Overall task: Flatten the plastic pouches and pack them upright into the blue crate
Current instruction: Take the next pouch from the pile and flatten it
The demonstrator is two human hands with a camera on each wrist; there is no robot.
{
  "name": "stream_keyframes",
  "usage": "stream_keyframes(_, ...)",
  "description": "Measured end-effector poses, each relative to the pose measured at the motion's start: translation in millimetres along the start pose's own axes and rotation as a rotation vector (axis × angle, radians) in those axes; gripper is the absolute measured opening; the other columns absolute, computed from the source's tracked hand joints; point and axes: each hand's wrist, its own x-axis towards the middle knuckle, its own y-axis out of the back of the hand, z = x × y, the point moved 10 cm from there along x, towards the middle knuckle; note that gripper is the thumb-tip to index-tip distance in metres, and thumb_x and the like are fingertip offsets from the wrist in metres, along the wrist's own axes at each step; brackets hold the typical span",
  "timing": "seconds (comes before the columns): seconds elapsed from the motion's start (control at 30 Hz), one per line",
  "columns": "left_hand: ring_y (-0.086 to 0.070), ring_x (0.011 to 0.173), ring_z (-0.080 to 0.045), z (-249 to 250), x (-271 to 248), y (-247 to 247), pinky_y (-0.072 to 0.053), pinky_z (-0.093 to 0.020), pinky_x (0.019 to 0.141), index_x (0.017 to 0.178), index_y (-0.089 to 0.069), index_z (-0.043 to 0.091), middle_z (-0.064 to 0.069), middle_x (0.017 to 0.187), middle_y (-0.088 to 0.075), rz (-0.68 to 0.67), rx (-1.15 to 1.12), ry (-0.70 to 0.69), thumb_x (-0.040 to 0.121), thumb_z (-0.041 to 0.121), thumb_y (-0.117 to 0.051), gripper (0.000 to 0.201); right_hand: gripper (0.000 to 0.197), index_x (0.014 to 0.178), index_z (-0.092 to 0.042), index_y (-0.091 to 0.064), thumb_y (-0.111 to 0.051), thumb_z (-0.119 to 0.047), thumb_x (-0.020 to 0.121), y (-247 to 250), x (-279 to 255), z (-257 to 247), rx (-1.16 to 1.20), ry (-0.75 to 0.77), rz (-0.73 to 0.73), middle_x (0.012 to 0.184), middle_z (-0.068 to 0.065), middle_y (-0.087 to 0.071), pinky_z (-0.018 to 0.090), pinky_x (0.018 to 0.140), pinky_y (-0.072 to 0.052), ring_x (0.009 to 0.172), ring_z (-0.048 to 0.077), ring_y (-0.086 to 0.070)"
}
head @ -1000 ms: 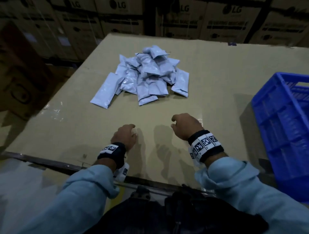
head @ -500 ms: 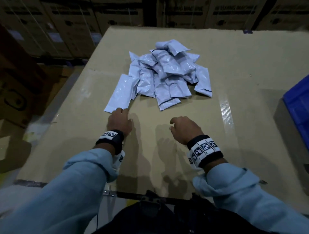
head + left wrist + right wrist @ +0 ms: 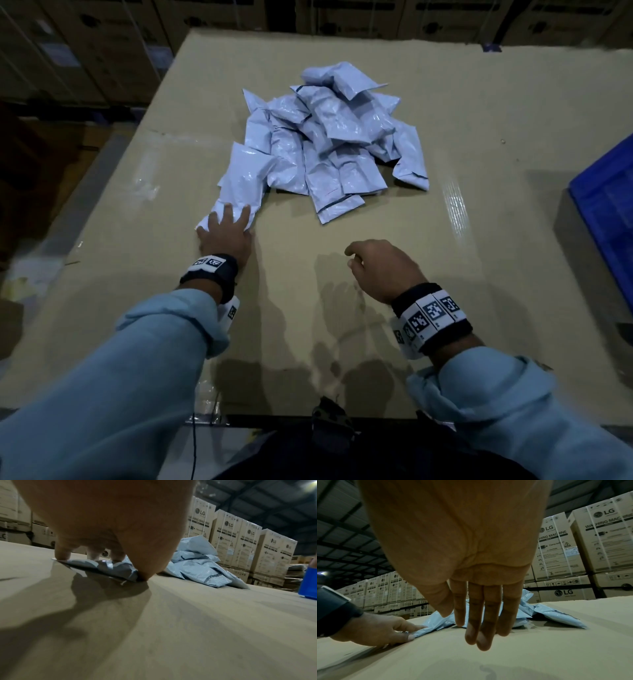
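- While I watched from the head view, my left hand [image 3: 226, 236] lay on the near end of the nearest pouch [image 3: 244, 178], fingers spread on top and the thumb at its near edge, pressing it against the table [image 3: 342, 342].
- From the left wrist view, the fingertips [image 3: 62, 555] sat on that pouch's top and the thumb touched its corner; I could not tell whether it was a true pinch or only a press.
- That pouch lay flat at the left front of the pile of pouches [image 3: 335, 137], its far end touching the heap.
- My right hand [image 3: 383, 270] hovered above the table, near the pile's front and apart from it, holding nothing, its fingers hanging straight and relaxed.
- I saw the blue crate [image 3: 606, 212] at the table's right edge, well apart from the pile.
- Stacked cardboard boxes [image 3: 556, 545] stood behind the table.
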Motion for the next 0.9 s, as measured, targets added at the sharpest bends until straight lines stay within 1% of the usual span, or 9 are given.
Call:
stream_keyframes(0.13,-0.037,0.138,-0.037,16,-21,3,-0.037,-0.058,0.104,0.150,-0.042,0.035,-0.005,0.159,-0.035,0.009,-0.077,-0.058,0.093,0.026,-0.050,0.058,0.029,0.123,-0.027,-0.065,-0.050,-0.033,0.099,0,-6,4,0.001,0.006,-0.003,0.116,0.001,-0.069,0.040,0.087,-0.054,0.106,0.025,-0.063)
stream_keyframes(0.27,-0.054,0.128,-0.034,55,-72,14,-0.043,-0.053,0.103,0.135,-0.058,0.030,-0.005,0.144,-0.054,0.092,-0.220,-0.323,0.072,0.021,-0.046,0.065,0.031,0.126,-0.024,-0.066,-0.052,-0.031,0.099,-2,-10,-2,0.025,0.049,0.010,0.119,0.003,-0.069,0.041,0.090,-0.054,0.109,0.026,-0.063)
stream_keyframes(0.4,-0.053,0.132,-0.038,93,-139,19,-0.043,-0.057,0.106,0.152,-0.045,0.021,-0.008,0.147,-0.055,0.076,-0.354,-0.457,0.073,0.018,-0.049,0.079,0.043,0.139,-0.017,-0.058,-0.057,-0.024,0.097,-2,-23,-16,-0.002,0.157,0.128,0.136,0.012,-0.057,0.044,0.097,-0.050,0.122,0.033,-0.054)
stream_keyframes(0.53,-0.052,0.133,-0.030,125,-183,20,-0.040,-0.049,0.109,0.158,-0.032,0.020,-0.007,0.145,-0.056,0.036,-0.285,-0.578,0.074,0.016,-0.061,0.089,0.060,0.149,-0.015,-0.045,-0.064,-0.032,0.093,-11,-41,-28,-0.191,0.269,0.290,0.154,0.020,-0.039,0.048,0.109,-0.040,0.142,0.038,-0.037)
stream_keyframes(0.6,-0.056,0.129,-0.031,128,-195,17,-0.044,-0.047,0.106,0.156,-0.035,0.020,-0.008,0.141,-0.059,0.047,-0.347,-0.581,0.077,0.016,-0.057,0.082,0.065,0.155,-0.013,-0.036,-0.057,-0.037,0.098,-37,-44,-25,-0.207,0.292,0.218,0.160,0.021,-0.031,0.049,0.116,-0.034,0.148,0.039,-0.029)
stream_keyframes(0.67,-0.059,0.123,-0.028,128,-203,23,-0.048,-0.041,0.102,0.150,-0.046,0.015,-0.010,0.138,-0.063,0.129,-0.422,-0.562,0.082,0.020,-0.049,0.069,0.067,0.158,-0.005,-0.027,-0.049,-0.037,0.103,-69,-48,-12,-0.188,0.277,0.101,0.163,0.024,-0.025,0.050,0.120,-0.029,0.149,0.041,-0.025)
stream_keyframes(0.73,-0.059,0.113,-0.022,129,-206,36,-0.046,-0.034,0.096,0.139,-0.060,0.007,-0.011,0.129,-0.069,0.226,-0.490,-0.524,0.080,0.022,-0.040,0.064,0.065,0.157,0.001,-0.026,-0.036,-0.037,0.105,-92,-57,0,-0.181,0.266,0.041,0.162,0.027,-0.024,0.054,0.119,-0.029,0.149,0.043,-0.026)
stream_keyframes(0.8,-0.062,0.106,-0.022,132,-207,45,-0.046,-0.032,0.092,0.131,-0.067,0.004,-0.011,0.123,-0.072,0.271,-0.529,-0.482,0.080,0.023,-0.037,0.062,0.069,0.156,0.003,-0.026,-0.023,-0.039,0.101,-104,-66,9,-0.181,0.265,0.024,0.162,0.028,-0.024,0.055,0.117,-0.031,0.149,0.044,-0.025)
stream_keyframes(0.9,-0.065,0.105,-0.028,144,-202,41,-0.054,-0.040,0.087,0.135,-0.062,0.009,-0.005,0.125,-0.069,0.184,-0.509,-0.436,0.086,0.031,-0.042,0.058,0.070,0.158,0.000,-0.023,-0.032,-0.041,0.102,-107,-77,11,-0.170,0.257,0.046,0.164,0.026,-0.021,0.054,0.121,-0.027,0.151,0.043,-0.021)
